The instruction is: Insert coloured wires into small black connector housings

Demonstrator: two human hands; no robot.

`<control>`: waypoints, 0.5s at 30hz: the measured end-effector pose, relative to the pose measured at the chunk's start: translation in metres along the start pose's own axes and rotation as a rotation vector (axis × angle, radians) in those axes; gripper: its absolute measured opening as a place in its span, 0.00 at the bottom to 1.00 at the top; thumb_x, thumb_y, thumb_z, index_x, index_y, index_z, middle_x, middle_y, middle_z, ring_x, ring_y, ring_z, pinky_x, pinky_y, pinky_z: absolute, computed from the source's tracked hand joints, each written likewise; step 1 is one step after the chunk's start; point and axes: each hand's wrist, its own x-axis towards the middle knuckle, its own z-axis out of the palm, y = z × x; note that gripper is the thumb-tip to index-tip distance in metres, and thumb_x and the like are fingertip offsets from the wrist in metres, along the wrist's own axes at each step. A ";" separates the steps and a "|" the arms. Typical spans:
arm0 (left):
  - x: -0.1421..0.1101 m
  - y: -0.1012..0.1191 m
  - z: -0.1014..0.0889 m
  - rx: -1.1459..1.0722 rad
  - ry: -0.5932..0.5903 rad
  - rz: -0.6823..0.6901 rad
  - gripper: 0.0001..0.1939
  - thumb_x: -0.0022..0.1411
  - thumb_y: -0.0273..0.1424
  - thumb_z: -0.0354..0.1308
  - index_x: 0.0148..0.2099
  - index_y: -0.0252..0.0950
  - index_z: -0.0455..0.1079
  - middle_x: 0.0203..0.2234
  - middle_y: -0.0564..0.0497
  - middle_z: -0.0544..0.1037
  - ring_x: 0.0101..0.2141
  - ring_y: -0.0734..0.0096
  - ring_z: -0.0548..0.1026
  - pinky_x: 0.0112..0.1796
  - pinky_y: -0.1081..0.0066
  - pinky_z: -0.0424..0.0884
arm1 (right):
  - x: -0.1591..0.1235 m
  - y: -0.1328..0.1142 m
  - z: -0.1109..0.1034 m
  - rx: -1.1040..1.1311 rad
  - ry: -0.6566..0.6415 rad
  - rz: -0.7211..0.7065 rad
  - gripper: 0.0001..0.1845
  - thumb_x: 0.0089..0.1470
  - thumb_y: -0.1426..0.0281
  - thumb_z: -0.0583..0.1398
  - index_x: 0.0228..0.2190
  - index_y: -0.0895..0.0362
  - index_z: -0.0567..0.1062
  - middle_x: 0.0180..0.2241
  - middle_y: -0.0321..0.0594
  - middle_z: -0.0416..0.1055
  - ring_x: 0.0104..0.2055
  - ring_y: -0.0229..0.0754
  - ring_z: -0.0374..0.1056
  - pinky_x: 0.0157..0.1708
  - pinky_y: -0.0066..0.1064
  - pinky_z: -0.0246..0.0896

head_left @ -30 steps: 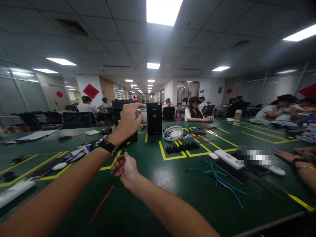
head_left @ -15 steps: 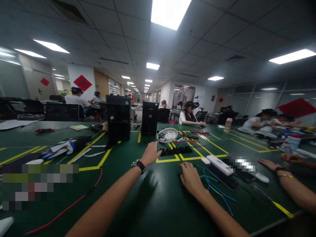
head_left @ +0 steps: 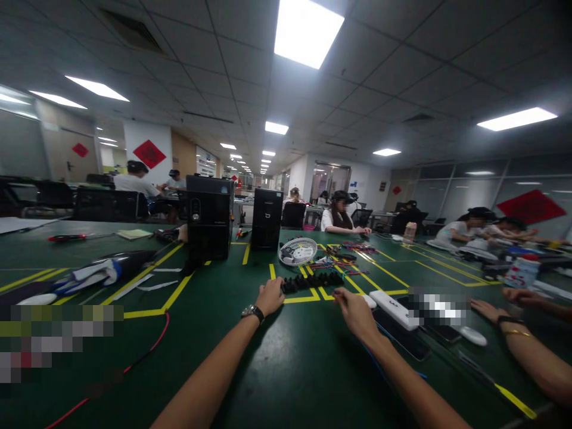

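Holding blue wires point(head_left: 373, 357) now, apparently

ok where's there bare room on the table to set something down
Two bare patches of table: between the left forearm and right forearm, and between the red wire and left forearm. Crowded: the middle, with black parts, basket and loose wires, and right of the right hand, with white box and phone.

Your left hand point(head_left: 270, 296) has dropped to the black strip point(head_left: 313, 282); your right hand point(head_left: 355, 310) has left the red wire point(head_left: 154, 342) on the counter point(head_left: 277, 375) and now pinches the blue wires point(head_left: 370, 356), drawn over.
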 end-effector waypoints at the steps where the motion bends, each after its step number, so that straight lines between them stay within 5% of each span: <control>1: 0.001 -0.001 0.000 -0.018 0.011 -0.003 0.23 0.57 0.35 0.53 0.55 0.39 0.59 0.53 0.41 0.67 0.54 0.56 0.62 0.50 0.59 0.56 | 0.009 -0.004 -0.001 0.088 0.066 0.038 0.14 0.58 0.65 0.49 0.35 0.56 0.73 0.30 0.42 0.76 0.33 0.45 0.71 0.34 0.31 0.57; 4: 0.012 -0.002 0.003 -0.080 0.038 -0.039 0.28 0.56 0.41 0.53 0.57 0.35 0.57 0.56 0.36 0.62 0.57 0.50 0.58 0.50 0.55 0.56 | 0.028 -0.020 -0.007 0.306 0.220 0.067 0.14 0.56 0.63 0.50 0.33 0.57 0.72 0.30 0.43 0.76 0.33 0.45 0.71 0.35 0.32 0.60; 11: 0.018 0.000 0.005 -0.219 0.044 -0.062 0.19 0.46 0.37 0.62 0.40 0.36 0.63 0.41 0.41 0.72 0.48 0.48 0.66 0.46 0.55 0.59 | 0.073 -0.051 -0.055 0.520 0.447 -0.033 0.15 0.55 0.59 0.52 0.33 0.57 0.70 0.29 0.41 0.74 0.32 0.43 0.69 0.35 0.32 0.60; 15: -0.017 -0.003 -0.012 -0.331 0.063 -0.013 0.24 0.45 0.30 0.62 0.43 0.37 0.56 0.38 0.47 0.70 0.40 0.62 0.71 0.39 0.67 0.65 | 0.086 -0.079 -0.058 0.703 0.333 -0.054 0.14 0.54 0.58 0.53 0.32 0.56 0.69 0.20 0.31 0.64 0.21 0.36 0.59 0.23 0.26 0.54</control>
